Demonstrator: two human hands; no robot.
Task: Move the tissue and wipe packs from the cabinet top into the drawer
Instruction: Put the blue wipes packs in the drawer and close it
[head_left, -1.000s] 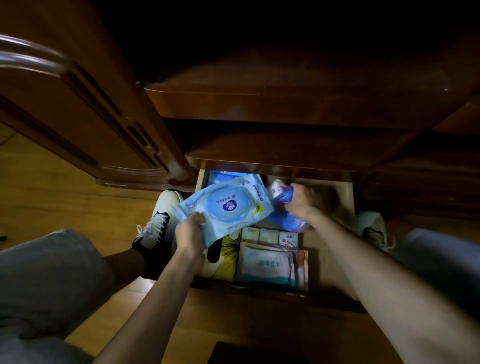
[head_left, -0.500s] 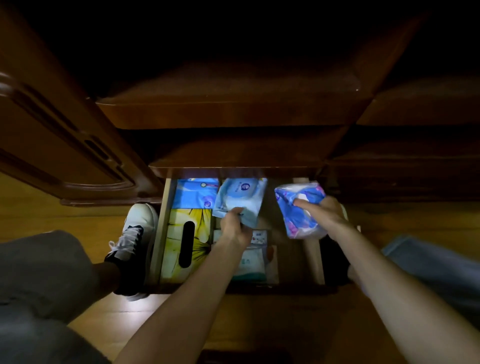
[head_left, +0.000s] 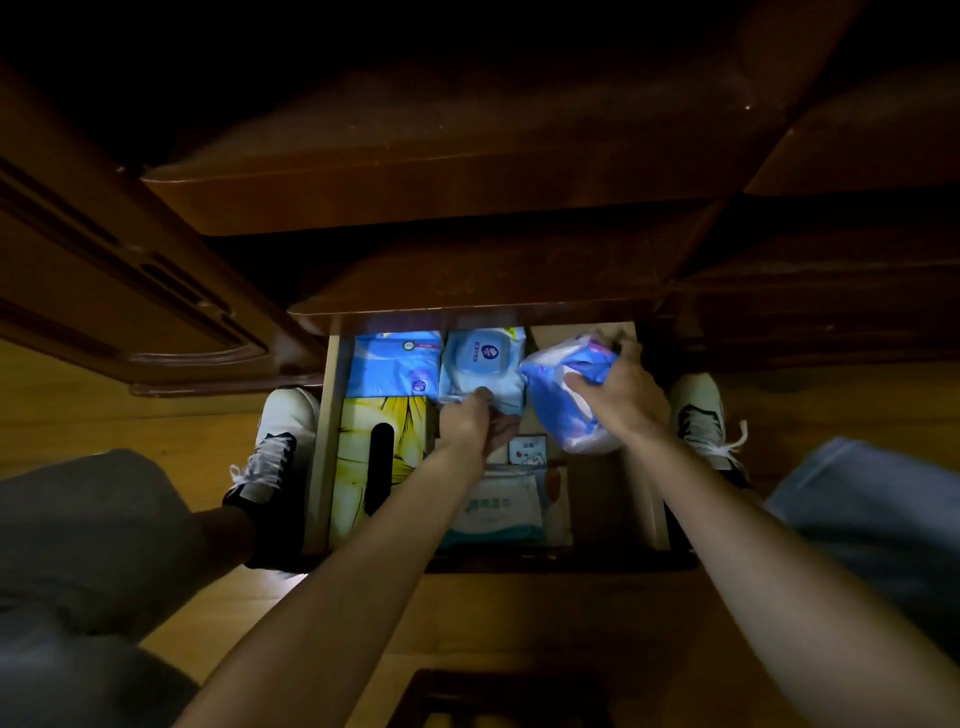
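Observation:
The open wooden drawer lies below me, between my feet. My left hand grips the near edge of a light blue wipe pack with a round lid, which lies flat at the drawer's back middle. My right hand holds a blue and white tissue pack over the drawer's right side. A blue pack, a yellow tissue box, a small white pack and a teal-edged wipe pack also lie inside.
The dark cabinet top overhangs the drawer's back. An open cabinet door stands at the left. My shoes flank the drawer on the wooden floor. The drawer's right part shows bare bottom.
My left hand has carried the wipe pack from above the drawer down to the back middle, where it now lies flat. My right hand has shifted the tissue pack slightly right, over the drawer.

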